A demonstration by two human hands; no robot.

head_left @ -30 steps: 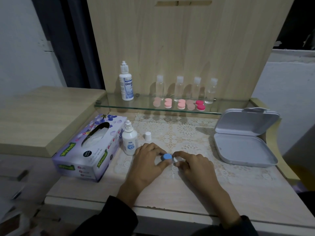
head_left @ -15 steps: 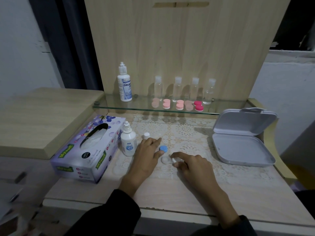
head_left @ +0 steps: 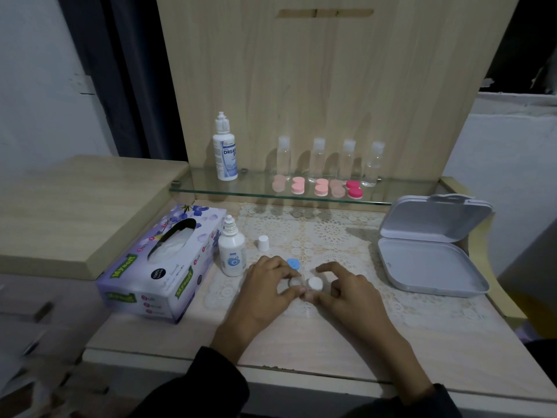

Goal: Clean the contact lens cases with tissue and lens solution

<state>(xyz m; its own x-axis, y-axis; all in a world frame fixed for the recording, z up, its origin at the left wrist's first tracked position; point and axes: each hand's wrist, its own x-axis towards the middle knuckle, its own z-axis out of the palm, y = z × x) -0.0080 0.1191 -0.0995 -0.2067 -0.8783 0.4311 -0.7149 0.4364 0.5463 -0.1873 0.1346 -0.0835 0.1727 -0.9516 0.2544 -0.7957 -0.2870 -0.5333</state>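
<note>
From the head camera, the left hand (head_left: 268, 286) pinches one end of the contact lens case (head_left: 294, 282) low over the tabletop (head_left: 331, 342), the right hand (head_left: 351, 292) pinches its white cap (head_left: 315, 284) with the index finger lifted, and the blue cap (head_left: 293, 263) lies just behind them, near the lens solution bottle (head_left: 231, 254) and the tissue box (head_left: 162, 263).

Left hand (head_left: 265, 285) and right hand (head_left: 346, 292) pinch a lens case (head_left: 315, 284) beside a blue cap (head_left: 293, 263).

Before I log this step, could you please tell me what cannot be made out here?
- Lens case, head view: mostly hidden by the left hand gripping it and the right hand pinching its white cap.
- Small solution bottle, head view: label print too small to read.
</note>
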